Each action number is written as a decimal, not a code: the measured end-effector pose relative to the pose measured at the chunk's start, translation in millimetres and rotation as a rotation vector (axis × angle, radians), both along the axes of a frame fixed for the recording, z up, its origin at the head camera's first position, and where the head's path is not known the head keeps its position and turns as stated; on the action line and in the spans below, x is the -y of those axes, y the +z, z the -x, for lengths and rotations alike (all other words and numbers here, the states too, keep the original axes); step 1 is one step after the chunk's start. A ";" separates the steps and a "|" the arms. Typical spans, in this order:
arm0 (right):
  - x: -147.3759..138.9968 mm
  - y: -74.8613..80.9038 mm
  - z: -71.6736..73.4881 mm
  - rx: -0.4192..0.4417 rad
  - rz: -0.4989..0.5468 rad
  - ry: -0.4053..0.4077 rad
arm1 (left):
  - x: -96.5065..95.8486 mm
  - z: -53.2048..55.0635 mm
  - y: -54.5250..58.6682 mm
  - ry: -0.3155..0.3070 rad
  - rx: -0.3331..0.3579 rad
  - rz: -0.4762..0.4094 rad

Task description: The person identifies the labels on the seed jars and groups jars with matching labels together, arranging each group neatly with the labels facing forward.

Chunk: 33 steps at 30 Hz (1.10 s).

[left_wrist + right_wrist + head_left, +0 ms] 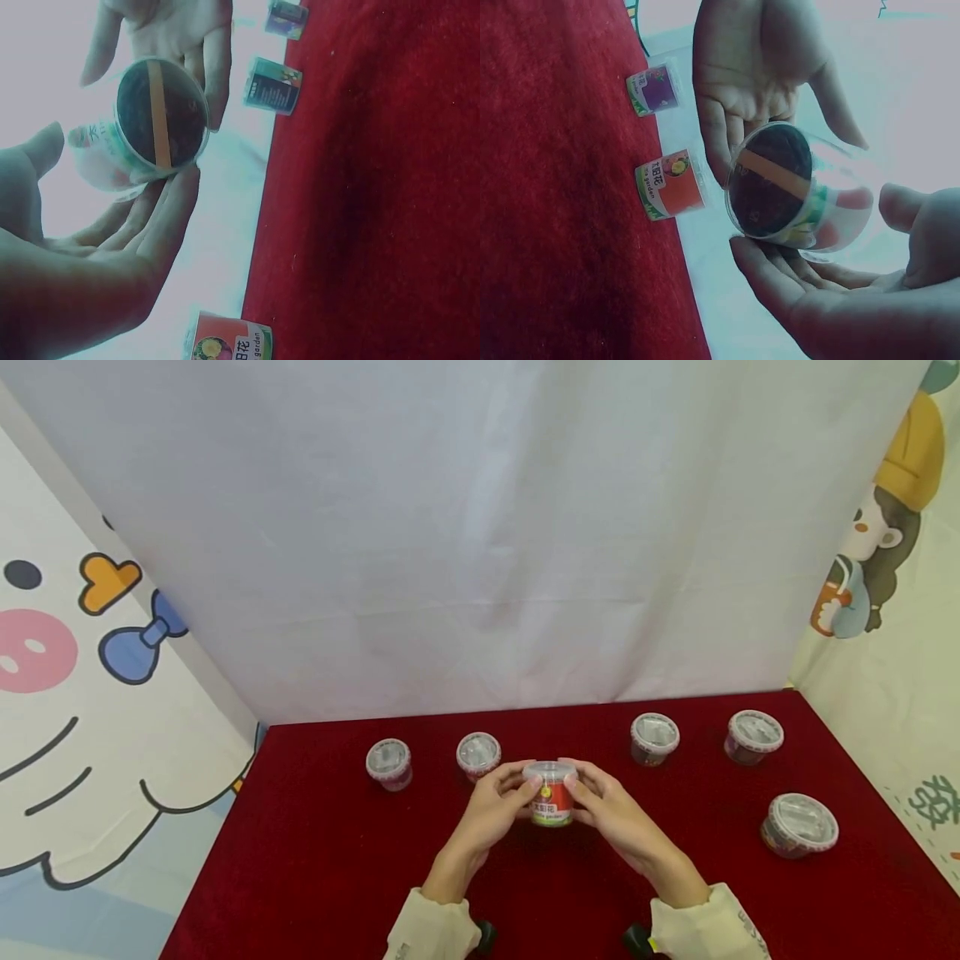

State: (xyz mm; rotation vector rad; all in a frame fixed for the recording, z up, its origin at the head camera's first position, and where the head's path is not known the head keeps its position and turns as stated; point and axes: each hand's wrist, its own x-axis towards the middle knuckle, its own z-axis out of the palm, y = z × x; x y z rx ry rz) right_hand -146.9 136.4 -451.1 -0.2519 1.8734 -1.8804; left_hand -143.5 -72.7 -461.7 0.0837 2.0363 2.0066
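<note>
Both hands hold a small clear plastic planting cup (551,800) up above the red cloth, roughly at the middle of the table. It has a translucent lid and a red label with a yellow flower and green grass. My left hand (487,806) grips its left side and my right hand (618,814) its right, thumbs toward me and fingers around the far side. The wrist views show the underside of the cup (161,112), dark inside, with a tan strip across it. Thumb and fingers of the right hand (840,300) lie on opposite sides of the cup.
Similar lidded cups stand on the red cloth (337,860): two at the back left (389,763), one partly behind the left hand; two at the back right (655,740); and another cup (799,825) nearer on the right. A pale curtain (450,568) hangs behind; printed cloths flank both sides.
</note>
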 end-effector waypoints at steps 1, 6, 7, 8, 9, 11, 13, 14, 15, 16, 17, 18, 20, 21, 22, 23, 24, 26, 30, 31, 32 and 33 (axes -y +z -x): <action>0.1 0.3 -0.2 -0.007 -0.007 -0.007 | -0.3 0.2 -0.2 0.009 -0.007 0.002; 2.4 0.2 0.6 -0.035 -0.048 -0.037 | -4.5 0.1 0.0 0.071 -0.030 0.002; 2.9 0.0 0.9 -0.042 -0.057 -0.037 | -5.7 0.1 0.4 0.082 -0.029 0.003; 3.4 -0.1 1.4 -0.045 -0.065 -0.043 | -6.9 0.1 1.0 0.091 -0.028 0.006; 3.5 -0.6 1.9 -0.047 -0.073 -0.046 | -8.0 0.1 1.4 0.097 -0.025 0.011; 3.0 -1.6 3.0 -0.047 -0.082 -0.047 | -9.8 -0.3 1.6 0.100 -0.029 0.028; 1.6 -2.6 3.8 -0.045 -0.084 -0.047 | -10.8 -1.1 2.1 0.100 -0.034 0.040; 0.8 -3.1 4.3 -0.040 -0.082 -0.050 | -11.0 -1.5 2.0 0.098 -0.040 0.049; -0.1 -3.8 4.8 -0.042 -0.083 -0.049 | -11.0 -1.7 1.9 0.096 -0.049 0.058; -0.8 -4.2 5.3 -0.046 -0.083 -0.050 | -10.9 -1.7 1.8 0.096 -0.061 0.065; -1.2 -4.4 5.8 -0.052 -0.084 -0.051 | -10.7 -1.4 1.9 0.099 -0.076 0.075; -1.6 -4.8 6.6 -0.060 -0.085 -0.051 | -10.5 -1.1 2.1 0.102 -0.091 0.093; -2.3 -5.4 8.5 -0.082 -0.090 -0.045 | -10.1 0.2 2.3 0.109 -0.123 0.138; -2.5 -5.6 9.7 -0.090 -0.094 -0.041 | -10.0 1.1 2.4 0.112 -0.140 0.162; -2.5 -5.7 10.9 -0.099 -0.094 -0.036 | -10.1 1.9 2.5 0.115 -0.155 0.187; -2.6 -6.3 12.6 -0.106 -0.097 -0.029 | -10.2 2.8 2.6 0.119 -0.168 0.213; -2.7 -6.5 14.4 -0.113 -0.095 -0.021 | -10.6 3.6 2.6 0.124 -0.179 0.234; -2.3 -7.6 18.6 -0.125 -0.102 -0.012 | -11.5 5.7 2.0 0.132 -0.204 0.259; -1.9 -10.9 28.0 -0.172 -0.118 0.005 | -15.5 9.7 -0.5 0.159 -0.246 0.265; -1.9 -12.3 30.3 -0.182 -0.125 0.005 | -16.6 10.6 -1.6 0.166 -0.257 0.260; -2.0 -13.8 32.4 -0.190 -0.128 0.005 | -17.8 11.4 -2.9 0.176 -0.267 0.254; -2.3 -15.4 34.4 -0.200 -0.130 0.010 | -19.4 12.1 -4.1 0.188 -0.271 0.252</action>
